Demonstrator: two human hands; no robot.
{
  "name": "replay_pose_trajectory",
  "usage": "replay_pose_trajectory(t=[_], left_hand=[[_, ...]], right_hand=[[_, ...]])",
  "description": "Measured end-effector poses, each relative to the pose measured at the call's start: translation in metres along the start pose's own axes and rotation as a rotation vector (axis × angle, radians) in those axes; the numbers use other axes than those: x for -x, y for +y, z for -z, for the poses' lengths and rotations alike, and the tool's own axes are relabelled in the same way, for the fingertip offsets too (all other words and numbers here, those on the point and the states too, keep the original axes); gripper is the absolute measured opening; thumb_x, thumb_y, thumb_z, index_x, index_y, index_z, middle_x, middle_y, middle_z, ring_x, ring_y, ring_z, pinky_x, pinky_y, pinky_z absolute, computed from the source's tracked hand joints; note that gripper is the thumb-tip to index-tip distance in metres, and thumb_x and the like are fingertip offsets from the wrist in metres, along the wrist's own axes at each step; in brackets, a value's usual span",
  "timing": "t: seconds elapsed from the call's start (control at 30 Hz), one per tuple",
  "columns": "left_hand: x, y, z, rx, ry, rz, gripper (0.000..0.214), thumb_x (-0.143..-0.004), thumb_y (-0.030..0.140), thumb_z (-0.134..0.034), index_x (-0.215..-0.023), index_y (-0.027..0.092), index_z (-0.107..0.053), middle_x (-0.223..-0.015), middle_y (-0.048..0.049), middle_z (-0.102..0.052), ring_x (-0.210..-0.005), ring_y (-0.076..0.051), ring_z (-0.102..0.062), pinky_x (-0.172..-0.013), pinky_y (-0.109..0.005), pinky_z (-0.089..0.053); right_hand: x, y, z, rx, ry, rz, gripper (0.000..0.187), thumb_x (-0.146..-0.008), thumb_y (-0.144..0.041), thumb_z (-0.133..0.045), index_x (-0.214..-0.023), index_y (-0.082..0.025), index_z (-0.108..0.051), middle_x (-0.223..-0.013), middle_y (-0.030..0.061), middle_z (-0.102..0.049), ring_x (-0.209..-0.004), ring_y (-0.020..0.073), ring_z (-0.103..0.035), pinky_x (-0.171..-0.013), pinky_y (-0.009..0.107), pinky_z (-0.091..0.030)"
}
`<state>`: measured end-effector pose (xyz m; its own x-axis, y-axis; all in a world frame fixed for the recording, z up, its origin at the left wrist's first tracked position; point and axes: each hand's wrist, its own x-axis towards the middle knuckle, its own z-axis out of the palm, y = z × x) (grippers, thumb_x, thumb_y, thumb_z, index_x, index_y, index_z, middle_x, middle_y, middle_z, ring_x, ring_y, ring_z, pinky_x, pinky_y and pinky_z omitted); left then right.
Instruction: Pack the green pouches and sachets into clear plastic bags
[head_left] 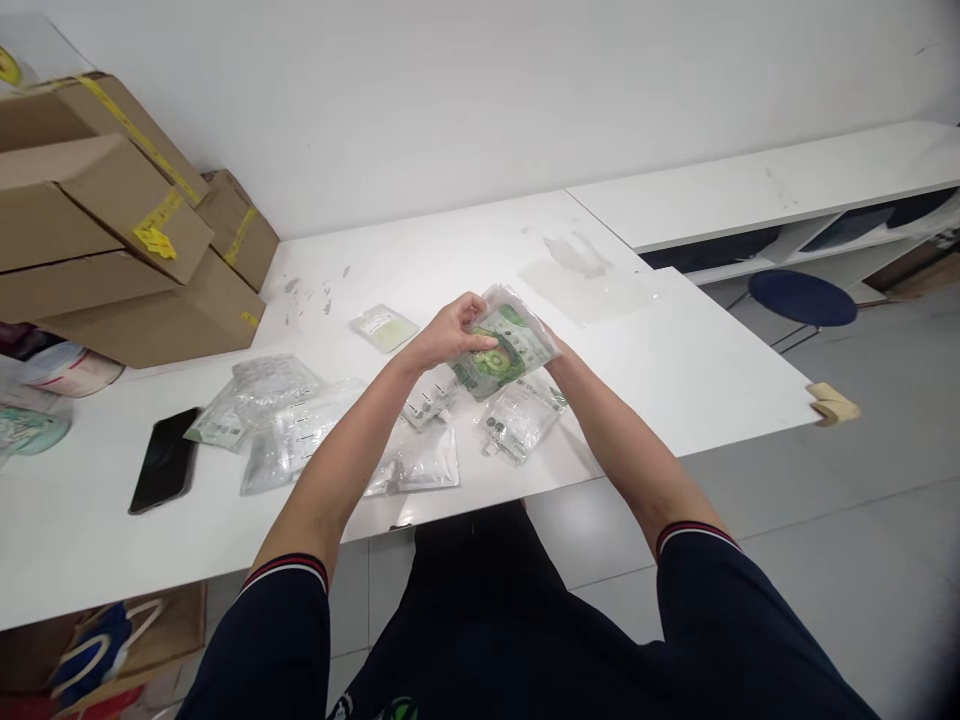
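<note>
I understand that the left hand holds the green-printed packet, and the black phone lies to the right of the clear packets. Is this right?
Not quite: in the head view, the black phone lies to the left of the clear packets. The left hand does hold the green-printed packet.

On the bench: phone at left, boxes behind it, packets to its right; stool past right end.

Left forearm, bare, and right forearm, bare, are reaching forward and converging; left hand gripping, thumb extended; right hand showing only partly.
</note>
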<state>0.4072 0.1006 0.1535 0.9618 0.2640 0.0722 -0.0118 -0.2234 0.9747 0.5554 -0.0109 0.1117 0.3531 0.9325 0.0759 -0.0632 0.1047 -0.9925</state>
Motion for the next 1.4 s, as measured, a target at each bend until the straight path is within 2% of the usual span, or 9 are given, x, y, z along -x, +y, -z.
replay_pose_trajectory(t=[0.1, 0.27, 0.43, 0.6, 0.7, 0.8, 1.0, 1.2, 1.4], left_hand=[[0.004, -0.011, -0.002, 0.085, 0.076, 0.055, 0.068, -0.055, 0.033, -0.087, -0.112, 0.019, -0.054, -0.105, -0.0048, -0.066, -0.094, -0.018, -0.063, -0.082, -0.030, -0.051], [-0.001, -0.033, 0.000, 0.183, 0.135, 0.274, 0.040, -0.056, 0.032, -0.087, -0.080, 0.012, -0.061, -0.072, -0.0025, -0.066, -0.069, -0.014, -0.062, -0.070, -0.028, -0.050], [-0.018, -0.057, 0.005, -0.008, 0.393, 0.487, 0.031, -0.069, 0.032, -0.080, -0.066, 0.015, -0.054, -0.065, -0.0042, -0.065, -0.068, -0.015, -0.064, -0.065, -0.027, -0.049], [-0.024, -0.069, 0.014, -0.903, 0.329, 0.583, 0.035, -0.078, 0.047, -0.067, -0.080, 0.012, -0.063, -0.094, -0.0187, -0.069, -0.097, -0.031, -0.065, -0.081, -0.038, -0.050], [-0.019, -0.065, 0.033, -1.122, 0.257, 0.611, 0.042, -0.087, 0.052, -0.048, -0.097, 0.015, -0.066, -0.108, -0.0180, -0.067, -0.109, -0.034, -0.060, -0.089, -0.043, -0.048], [-0.008, -0.066, 0.060, -1.210, 0.277, 0.636, 0.044, -0.085, 0.044, -0.047, -0.120, 0.021, -0.059, -0.130, -0.0165, -0.055, -0.122, -0.037, -0.049, -0.092, -0.048, -0.046], [0.005, -0.079, 0.091, -1.216, 0.203, 0.724, 0.055, -0.080, 0.033, -0.051, -0.132, 0.016, -0.046, -0.131, -0.0214, -0.047, -0.119, -0.038, -0.051, -0.091, -0.045, -0.046], [0.003, -0.093, 0.093, -1.414, 0.157, 0.677, 0.042, -0.086, 0.012, -0.035, -0.124, 0.003, -0.052, -0.118, -0.0258, -0.058, -0.112, -0.033, -0.058, -0.092, -0.039, -0.045], [0.015, -0.099, 0.098, -1.416, 0.258, 0.700, 0.038, -0.088, 0.012, -0.035, -0.117, 0.005, -0.060, -0.119, -0.0242, -0.061, -0.112, -0.032, -0.059, -0.090, -0.038, -0.047]], right_hand=[[-0.005, 0.011, 0.000, 0.031, 0.055, 0.069, 0.021, -0.063, -0.026, -0.076, -0.066, -0.018, -0.058, -0.064, -0.0048, -0.056, -0.063, 0.0106, -0.047, -0.061, 0.024, -0.041], [-0.018, 0.020, 0.015, -0.033, 0.068, -0.307, 0.024, -0.069, -0.028, -0.073, -0.060, -0.018, -0.053, -0.055, -0.0021, -0.054, -0.053, 0.0128, -0.049, -0.054, 0.027, -0.043], [-0.026, 0.027, 0.031, 0.191, 0.639, -0.134, 0.018, -0.089, -0.032, -0.050, -0.076, -0.020, -0.052, -0.076, 0.0015, -0.063, -0.062, 0.0117, -0.057, -0.061, 0.026, -0.048], [-0.007, 0.043, -0.013, 0.939, 0.011, -0.008, 0.016, -0.086, -0.025, -0.059, -0.099, -0.017, -0.063, -0.123, 0.0137, -0.062, -0.116, 0.0265, -0.055, -0.099, 0.040, -0.043], [0.003, 0.045, -0.028, 0.988, -0.120, -0.019, 0.031, -0.087, -0.027, -0.060, -0.115, -0.016, -0.062, -0.137, 0.0134, -0.055, -0.129, 0.0308, -0.045, -0.107, 0.044, -0.037], [0.003, 0.037, -0.003, 0.954, -0.105, -0.010, 0.034, -0.095, -0.035, -0.047, -0.122, -0.019, -0.060, -0.133, 0.0082, -0.059, -0.121, 0.0218, -0.054, -0.102, 0.035, -0.042], [-0.002, 0.037, 0.106, 1.403, 0.626, -0.312, 0.062, -0.089, -0.044, -0.057, -0.137, -0.008, -0.044, -0.143, 0.0255, -0.043, -0.131, 0.0360, -0.040, -0.103, 0.047, -0.034], [0.007, 0.049, 0.153, 1.582, 0.406, -0.571, 0.030, -0.093, -0.016, -0.041, -0.116, -0.005, -0.057, -0.111, 0.0251, -0.063, -0.108, 0.0310, -0.058, -0.085, 0.037, -0.043], [0.030, 0.023, 0.160, 1.172, 0.559, -0.266, 0.043, -0.099, -0.040, -0.028, -0.079, -0.018, -0.061, -0.083, 0.0100, -0.066, -0.082, 0.0215, -0.059, -0.074, 0.032, -0.042]])
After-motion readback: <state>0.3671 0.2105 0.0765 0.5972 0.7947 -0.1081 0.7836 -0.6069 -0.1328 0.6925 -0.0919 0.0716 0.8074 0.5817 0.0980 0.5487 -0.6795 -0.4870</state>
